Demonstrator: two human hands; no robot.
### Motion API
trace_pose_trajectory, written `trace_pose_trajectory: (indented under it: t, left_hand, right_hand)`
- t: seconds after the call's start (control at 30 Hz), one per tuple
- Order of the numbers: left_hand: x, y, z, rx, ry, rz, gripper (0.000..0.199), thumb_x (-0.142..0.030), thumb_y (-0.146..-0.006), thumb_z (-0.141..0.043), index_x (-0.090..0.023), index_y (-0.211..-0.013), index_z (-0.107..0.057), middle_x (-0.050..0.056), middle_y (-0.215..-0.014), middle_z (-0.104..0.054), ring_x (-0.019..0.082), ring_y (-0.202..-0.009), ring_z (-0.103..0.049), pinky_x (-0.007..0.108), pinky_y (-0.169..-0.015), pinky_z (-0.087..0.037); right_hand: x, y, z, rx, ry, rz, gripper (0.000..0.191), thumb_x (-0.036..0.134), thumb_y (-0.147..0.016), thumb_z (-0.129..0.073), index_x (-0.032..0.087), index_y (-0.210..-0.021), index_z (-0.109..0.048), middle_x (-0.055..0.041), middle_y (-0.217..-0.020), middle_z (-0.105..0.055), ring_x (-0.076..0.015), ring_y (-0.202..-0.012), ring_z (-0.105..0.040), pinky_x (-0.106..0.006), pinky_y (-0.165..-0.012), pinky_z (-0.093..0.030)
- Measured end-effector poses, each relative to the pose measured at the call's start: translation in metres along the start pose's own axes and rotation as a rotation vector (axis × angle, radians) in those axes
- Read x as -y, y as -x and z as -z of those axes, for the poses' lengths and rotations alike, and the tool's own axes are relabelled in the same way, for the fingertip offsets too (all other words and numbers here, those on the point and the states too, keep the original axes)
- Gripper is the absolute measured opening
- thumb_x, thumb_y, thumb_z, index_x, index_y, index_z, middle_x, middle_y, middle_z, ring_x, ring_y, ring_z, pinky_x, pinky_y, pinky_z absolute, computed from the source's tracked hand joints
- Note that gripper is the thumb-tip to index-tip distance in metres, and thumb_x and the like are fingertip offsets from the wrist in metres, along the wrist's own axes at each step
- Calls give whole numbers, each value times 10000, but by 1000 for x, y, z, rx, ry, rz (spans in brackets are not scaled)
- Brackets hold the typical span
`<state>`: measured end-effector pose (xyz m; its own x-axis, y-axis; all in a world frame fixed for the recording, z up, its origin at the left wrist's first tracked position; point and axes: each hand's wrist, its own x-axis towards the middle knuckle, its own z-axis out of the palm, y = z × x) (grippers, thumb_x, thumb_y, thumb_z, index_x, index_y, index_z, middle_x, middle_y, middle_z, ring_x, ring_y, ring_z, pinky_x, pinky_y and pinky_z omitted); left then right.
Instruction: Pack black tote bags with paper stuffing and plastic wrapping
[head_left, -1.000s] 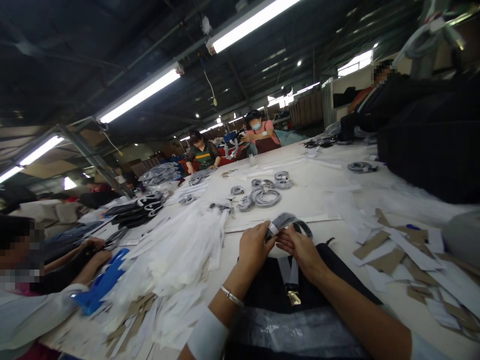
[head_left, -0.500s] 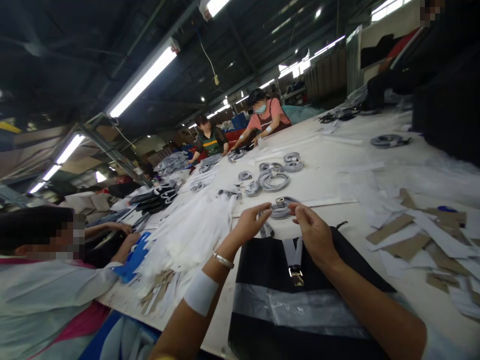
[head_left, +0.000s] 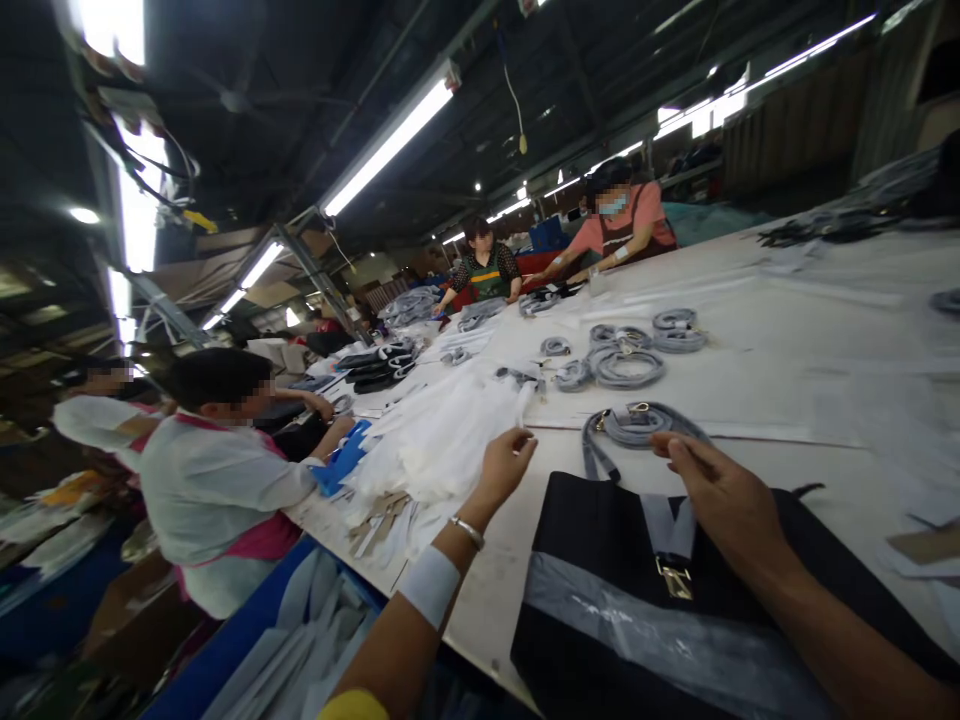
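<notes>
Lying just beyond and left of the nearer right grip [head_left: 724, 495], the strap [head_left: 628, 434] rests coiled; left grip [head_left: 501, 465] partly spread, right's state indeterminable.

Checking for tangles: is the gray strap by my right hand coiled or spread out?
Mostly coiled: the gray strap lies in loops near the right hand, one stretch trailing toward the black bag.

Tube lights [head_left: 390, 143] glow beneath a dark ceiling [head_left: 300, 40], left and upper centre. At upper right, a bright opening [head_left: 701, 122] adjoins brownish panels [head_left: 795, 140]. A whitish table [head_left: 757, 405] stretches from lower centre to the right edge.
</notes>
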<state>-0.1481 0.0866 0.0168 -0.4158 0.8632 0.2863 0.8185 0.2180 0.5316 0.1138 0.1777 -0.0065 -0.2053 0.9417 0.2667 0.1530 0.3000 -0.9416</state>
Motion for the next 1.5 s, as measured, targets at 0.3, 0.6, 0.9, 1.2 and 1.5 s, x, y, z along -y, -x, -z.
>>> trace_pose_trajectory:
  t: [0.3,0.6,0.9,1.2,1.5]
  left_hand:
    - [78,6,-11,3,-179,168,212,-335,-917,-643,-135,-988,-650,48,-990,-676,193,-930,-651,418,-874,-534]
    - [88,-20,28,-65,-149,126,241,-351,-956,-588,-134,-1036,-656,49,-982,-697,179,-883,-675,393,-834,-558]
    - [54,23,32,-41,-256,18,187,-276,-924,-588,-241,-1093,-657,48,-1058,-690,199,-1021,-631,322,-912,-477]
    - [72,54,19,131,-361,237,136,-287,-865,-679,-152,-852,-671,74,-929,-684,207,-880,-646,354,-830,-488]
    - [69,38,42,145,-48,202,121,-238,-908,-609,-144,-841,-643,16,-793,-709,164,-774,-684,341,-778,-547]
  right_hand:
    - [6,1,1,0,15,7,404,563,-808,-533,277,-1003,-740,-33,-971,-764,-306,-1025,-683,-427,-903,-517]
    - [8,1,1,36,15,-33,404,583,-792,-535,296,-985,-745,-14,-963,-764,-301,-1048,-674,-425,-901,-504]
    - [8,1,1,38,3,-12,408,575,-792,-534,280,-976,-748,-27,-944,-768,-312,-1041,-679,-426,-880,-522]
    - [10,3,2,15,-6,2,406,560,-804,-541,257,-987,-741,-47,-952,-764,-299,-993,-692,-424,-893,-524]
    - [8,2,2,22,-6,17,433,577,-799,-531,247,-983,-743,-60,-937,-762,-284,-880,-710,-408,-822,-541]
